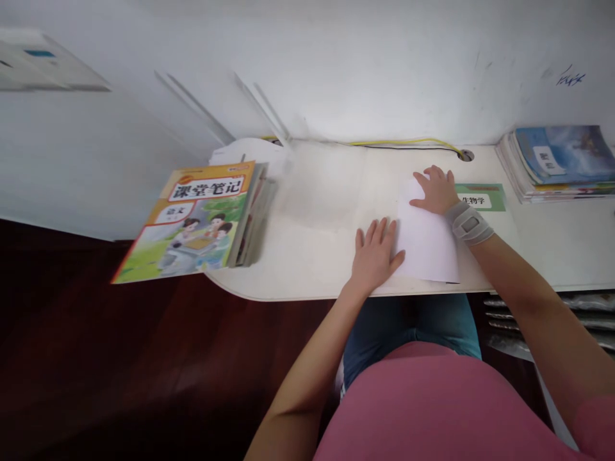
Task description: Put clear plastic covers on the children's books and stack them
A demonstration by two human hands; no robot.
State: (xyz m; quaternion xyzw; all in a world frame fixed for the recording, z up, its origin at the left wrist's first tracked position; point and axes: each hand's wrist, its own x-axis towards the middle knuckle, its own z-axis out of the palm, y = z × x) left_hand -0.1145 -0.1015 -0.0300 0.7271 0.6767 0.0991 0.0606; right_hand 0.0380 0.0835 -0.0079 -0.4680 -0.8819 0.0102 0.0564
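A white sheet of paper (425, 246) lies on the white desk, close to its front edge. My left hand (375, 255) rests at the sheet's lower left side, fingers spread and thumb reaching over the paper's edge. Higher up, my right hand (435, 190) presses on the top part of the sheet with its fingers apart; a grey band circles that wrist. Partly hidden behind the right hand and wrist is a book with a green strip (497, 197) and a white title label. I cannot tell whether the sheet belongs to that book.
A stack of books with a colourful cover (202, 221) overhangs the desk's (317, 256) rounded left end. Another stack with a blue cover (571, 153) stands at the back right. A yellow cable (398, 142) runs along the wall into a round hole (466, 155).
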